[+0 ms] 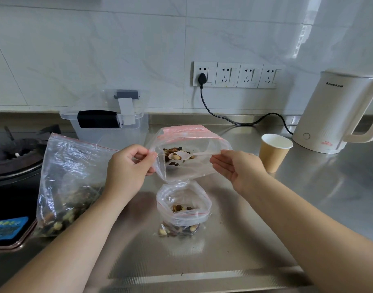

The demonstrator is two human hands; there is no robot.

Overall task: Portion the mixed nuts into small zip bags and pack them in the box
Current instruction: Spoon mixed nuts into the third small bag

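While my left hand (pixel 129 163) pinches the near-left rim of the large zip bag (pixel 189 157) between thumb and fingertips, the mouth of that bag is held wide, pink seal strip at the far edge. My right hand (pixel 237 169) pinches the end of a white plastic spoon (pixel 181 155) at the bag's right rim; remaining fingers extended, palm up. Spoon bowl sits inside the bag mouth, carrying a few nuts. More mixed nuts lie in the bag bottom.

Small zip bag (pixel 183 208) stands upright on the steel counter (pixel 234 250) directly below the large bag, mouth open, partly filled with nuts. Counter to the near side and right of it is bare metal.

Left side: a second large bag of nuts (pixel 69 182) leans over the edge of the gas hob (pixel 14 166), close to my left forearm. Clear plastic box (pixel 109 121), black handle, stands against the back wall behind the bags; contents cannot be read.

Right side: paper cup (pixel 274 152) stands near my right hand, white kettle (pixel 333 115) beyond it, cord running to the wall sockets (pixel 236 75).
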